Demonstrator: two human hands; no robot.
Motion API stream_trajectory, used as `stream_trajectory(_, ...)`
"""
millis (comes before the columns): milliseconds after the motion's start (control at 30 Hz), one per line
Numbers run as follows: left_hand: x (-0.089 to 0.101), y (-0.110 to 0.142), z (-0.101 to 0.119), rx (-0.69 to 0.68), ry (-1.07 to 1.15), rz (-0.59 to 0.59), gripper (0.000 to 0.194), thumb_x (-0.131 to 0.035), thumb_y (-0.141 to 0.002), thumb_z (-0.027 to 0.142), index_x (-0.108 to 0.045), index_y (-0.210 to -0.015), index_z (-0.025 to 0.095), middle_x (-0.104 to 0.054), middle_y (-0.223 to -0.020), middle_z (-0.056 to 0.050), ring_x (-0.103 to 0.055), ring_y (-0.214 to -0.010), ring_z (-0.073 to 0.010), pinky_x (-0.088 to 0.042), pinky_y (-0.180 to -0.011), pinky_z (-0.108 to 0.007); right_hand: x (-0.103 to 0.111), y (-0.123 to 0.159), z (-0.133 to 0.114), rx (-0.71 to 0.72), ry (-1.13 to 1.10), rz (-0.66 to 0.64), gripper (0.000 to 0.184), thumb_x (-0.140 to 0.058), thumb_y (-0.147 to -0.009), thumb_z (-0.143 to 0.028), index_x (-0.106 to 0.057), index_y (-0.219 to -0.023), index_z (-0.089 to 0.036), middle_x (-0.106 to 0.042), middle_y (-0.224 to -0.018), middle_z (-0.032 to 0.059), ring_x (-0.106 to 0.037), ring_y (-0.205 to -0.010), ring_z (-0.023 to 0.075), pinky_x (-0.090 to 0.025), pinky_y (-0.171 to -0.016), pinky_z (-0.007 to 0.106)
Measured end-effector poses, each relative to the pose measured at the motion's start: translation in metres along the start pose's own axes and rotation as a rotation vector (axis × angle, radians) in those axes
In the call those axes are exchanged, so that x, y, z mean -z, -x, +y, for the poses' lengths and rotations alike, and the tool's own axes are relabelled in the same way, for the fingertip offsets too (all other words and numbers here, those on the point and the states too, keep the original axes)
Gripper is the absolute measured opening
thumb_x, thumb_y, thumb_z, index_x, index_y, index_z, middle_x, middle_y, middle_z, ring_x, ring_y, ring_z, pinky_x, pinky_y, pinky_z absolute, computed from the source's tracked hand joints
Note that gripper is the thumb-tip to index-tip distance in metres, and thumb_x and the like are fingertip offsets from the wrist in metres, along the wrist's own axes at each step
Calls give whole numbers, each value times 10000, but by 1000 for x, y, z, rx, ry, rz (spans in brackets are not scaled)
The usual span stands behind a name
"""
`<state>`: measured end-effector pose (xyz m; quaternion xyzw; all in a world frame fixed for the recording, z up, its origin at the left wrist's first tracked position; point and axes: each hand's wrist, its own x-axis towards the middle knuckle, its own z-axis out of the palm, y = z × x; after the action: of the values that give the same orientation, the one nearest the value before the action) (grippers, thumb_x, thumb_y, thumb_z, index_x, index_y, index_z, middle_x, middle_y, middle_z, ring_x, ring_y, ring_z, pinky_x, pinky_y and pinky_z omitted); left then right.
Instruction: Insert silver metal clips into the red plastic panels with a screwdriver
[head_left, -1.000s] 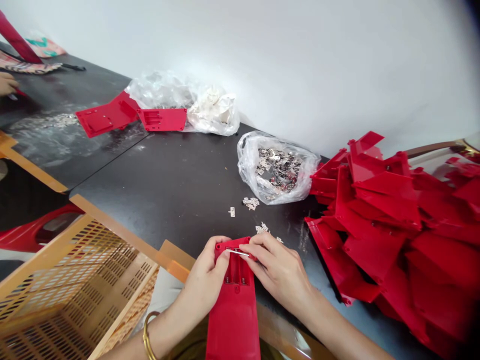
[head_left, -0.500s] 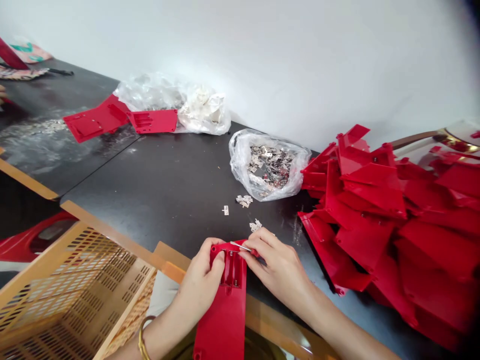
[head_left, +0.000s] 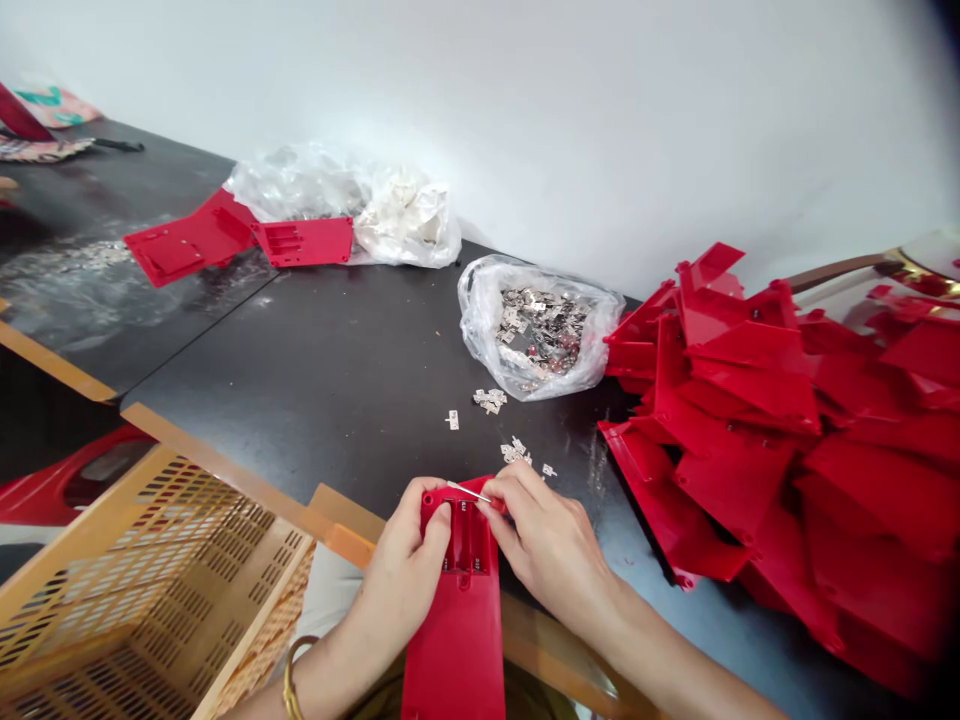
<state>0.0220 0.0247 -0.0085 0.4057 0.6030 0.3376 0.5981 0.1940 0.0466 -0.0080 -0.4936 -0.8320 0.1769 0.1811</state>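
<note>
My left hand (head_left: 401,570) grips the top end of a long red plastic panel (head_left: 454,640) that rests against the table edge, with its moulded recess facing up. My right hand (head_left: 547,540) pinches a thin metal pin (head_left: 469,492) over the panel's top end. Its far end lies across the panel near my left fingers. Just beyond my right fingers lie small loose metal clips (head_left: 514,451) on the dark table (head_left: 337,350). A clear plastic bag of metal clips (head_left: 536,330) sits farther back.
A large heap of red panels (head_left: 750,430) fills the right side. An orange slotted basket (head_left: 127,590) stands at lower left. Two red panels (head_left: 304,241) and crumpled plastic bags (head_left: 405,215) lie by the wall. Another person's hand (head_left: 6,183) shows at far left.
The panel has swung from leaning left to nearly straight. The metal pin now sits lower and flatter, with my right hand closer to it. The head view has barely shifted.
</note>
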Motion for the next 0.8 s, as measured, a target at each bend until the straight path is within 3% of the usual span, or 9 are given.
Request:
stream_trajectory(167, -1, -1, -7, 39, 49, 33, 227, -489, -907, 417, -540, -989, 211, -641, -880, -21, -580, -787, -192, -472, -723, -302, -4, 5, -3, 57, 81, 66, 211, -447, -989, -161, -642, -921, -202, -653, -863, 29, -656, -713, 140, -470, -611, 238)
stream_trajectory(367, 4, -3, -15, 64, 99, 60, 237, -520, -922, 444, -545, -983, 217, -630, -874, -2, -573, -760, -160, -480, -683, -263, -2, 18, -9, 88, 153, -88, 325, -448, -1002, -208, -564, -1303, -175, -675, -1071, 81, -700, -829, 203, -542, -604, 295)
stream_trajectory(500, 9, -9, -12, 75, 68, 34, 243, -597, -880, 450, -525, -902, 219, -578, -754, 43, -522, -631, -119, -449, -592, -223, 9, 23, -9, 45, -72, -218, 351, -425, -1024, -239, -535, -1357, -244, -681, -1031, 40, -690, -860, 185, -562, -678, 303)
stream_trajectory(567, 11, -11, -10, 90, 81, 21, 239, -619, -861, 438, -526, -903, 222, -561, -711, 59, -492, -569, -104, -436, -560, -215, 14, 25, -6, 16, -130, -220, 382, -386, -1024, -193, -516, -1379, -249, -685, -964, 29, -674, -853, 180, -556, -712, 311)
stream_trajectory(800, 11, -12, -8, 78, 68, -7, 187, -628, -829, 340, -652, -966, 215, -649, -763, 22, -553, -608, -119, -462, -581, -221, 20, 31, 1, 9, 33, -235, 448, -413, -986, -121, -496, -1389, -299, -670, -853, -6, -674, -755, 193, -511, -610, 319)
